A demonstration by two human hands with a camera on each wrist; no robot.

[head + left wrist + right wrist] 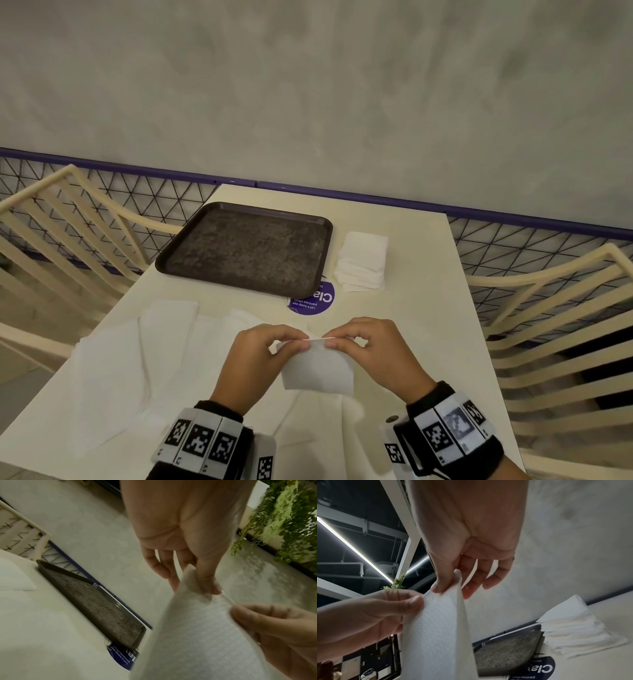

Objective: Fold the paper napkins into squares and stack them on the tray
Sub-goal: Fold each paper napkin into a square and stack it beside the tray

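Observation:
A folded white paper napkin point(317, 368) hangs above the near part of the table. My left hand point(294, 342) pinches its top left corner and my right hand point(337, 342) pinches the top right, thumbs toward me. In the left wrist view the left hand point(202, 588) grips the napkin point(197, 635) at its upper edge, and the right hand point(240, 611) holds the other end. In the right wrist view the right hand point(448, 588) pinches the napkin point(436, 628). The dark brown tray point(246, 246) lies bare at the far left of the table. A stack of folded napkins point(363, 262) sits to its right.
Several unfolded white napkins point(137, 359) lie spread over the near left of the cream table point(411, 325). A round purple sticker point(311, 301) sits by the tray's near right corner. Cream slatted chairs point(68, 222) flank the table, with a mesh railing point(513, 240) behind.

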